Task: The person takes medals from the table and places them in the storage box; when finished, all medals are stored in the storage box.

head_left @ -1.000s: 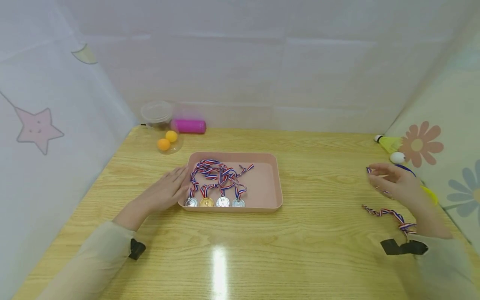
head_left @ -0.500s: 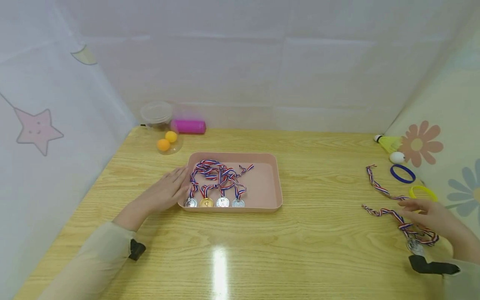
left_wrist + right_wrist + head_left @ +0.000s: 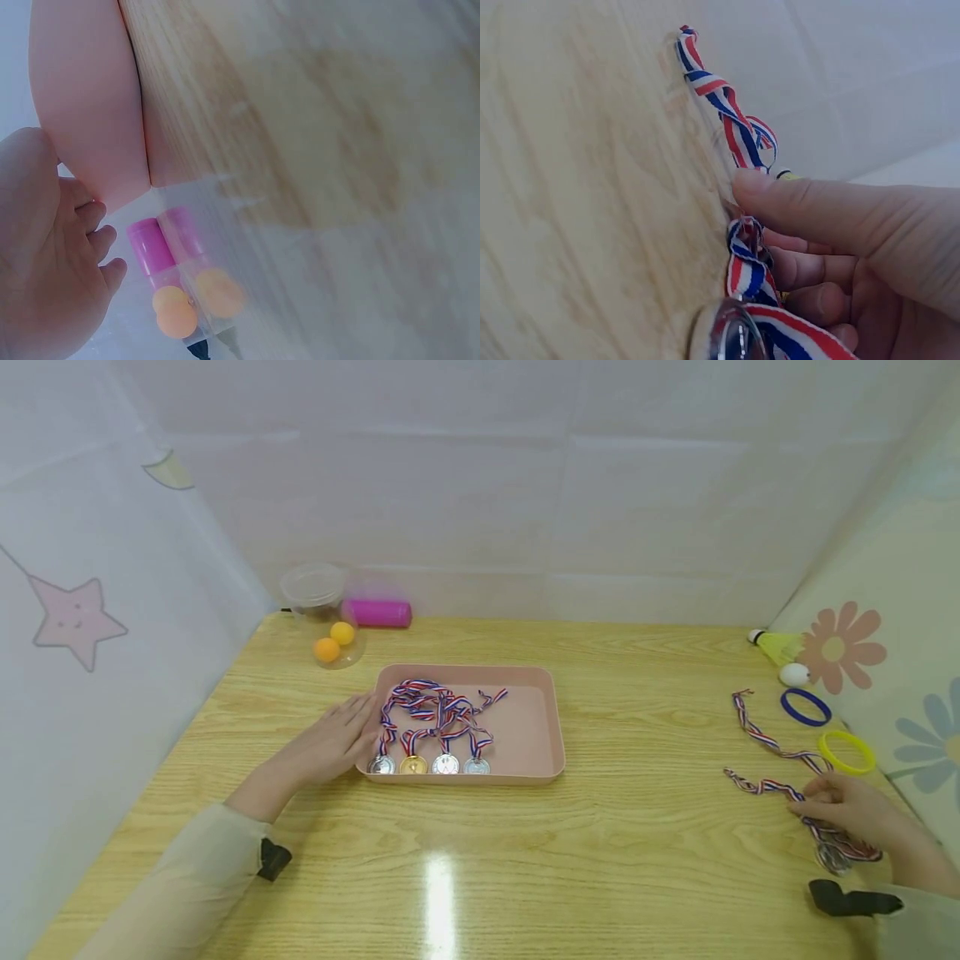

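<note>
My left hand (image 3: 330,743) lies with straight fingers against the left wall of a pink tray (image 3: 525,768). Inside the tray, several medals are lined up along the front side, a gold medal (image 3: 413,765) among them, their striped ribbons tangled behind. At the table's right, my right hand (image 3: 855,806) pinches the red, white and blue ribbon of a silver medal (image 3: 831,857). In the right wrist view the thumb (image 3: 780,196) and curled fingers close round this ribbon (image 3: 748,259). A second ribbon (image 3: 761,739) trails just behind, its lower end partly hidden by the hand.
Along the right edge are a yellow wristband (image 3: 846,752), a blue wristband (image 3: 806,707), a white ball (image 3: 795,675) and a shuttlecock (image 3: 778,645). At back left stand a clear tub (image 3: 311,589) with orange balls (image 3: 327,650) and a magenta cylinder (image 3: 381,613).
My right hand has come from the farther ribbon's end down towards the front right, and its fingers have closed on the nearer medal's ribbon. The left hand and tray have stayed still.
</note>
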The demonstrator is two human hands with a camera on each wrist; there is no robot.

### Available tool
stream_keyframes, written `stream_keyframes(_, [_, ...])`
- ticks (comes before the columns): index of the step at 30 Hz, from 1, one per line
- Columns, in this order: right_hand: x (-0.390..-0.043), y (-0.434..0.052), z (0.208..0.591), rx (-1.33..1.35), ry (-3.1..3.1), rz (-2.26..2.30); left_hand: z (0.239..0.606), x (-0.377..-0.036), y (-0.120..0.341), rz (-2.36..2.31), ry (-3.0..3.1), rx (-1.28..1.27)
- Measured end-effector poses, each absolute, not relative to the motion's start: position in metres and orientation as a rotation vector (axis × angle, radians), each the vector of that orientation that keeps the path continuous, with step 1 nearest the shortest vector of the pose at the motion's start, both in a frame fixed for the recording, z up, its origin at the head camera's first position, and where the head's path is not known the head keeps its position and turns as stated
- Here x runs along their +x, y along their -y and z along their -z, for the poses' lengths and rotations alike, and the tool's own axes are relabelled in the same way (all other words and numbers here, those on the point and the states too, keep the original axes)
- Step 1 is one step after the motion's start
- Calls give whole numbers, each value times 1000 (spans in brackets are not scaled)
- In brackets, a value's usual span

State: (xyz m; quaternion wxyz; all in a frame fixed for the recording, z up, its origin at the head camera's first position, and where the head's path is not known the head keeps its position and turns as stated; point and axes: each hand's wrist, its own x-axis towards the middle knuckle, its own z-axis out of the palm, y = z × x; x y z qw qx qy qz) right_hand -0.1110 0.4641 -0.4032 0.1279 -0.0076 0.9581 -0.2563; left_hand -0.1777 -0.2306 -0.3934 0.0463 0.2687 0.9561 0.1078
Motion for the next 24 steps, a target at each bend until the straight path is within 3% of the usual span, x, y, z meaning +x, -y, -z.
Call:
stream_keyframes(13, [-111, -460, 399, -55, -2826, 679, 394, -178, 231, -319, -2920, 825])
stream_keyframes(24, [-110, -453, 372, -197, -2642, 1332, 393, -178, 231, -315, -2926, 844])
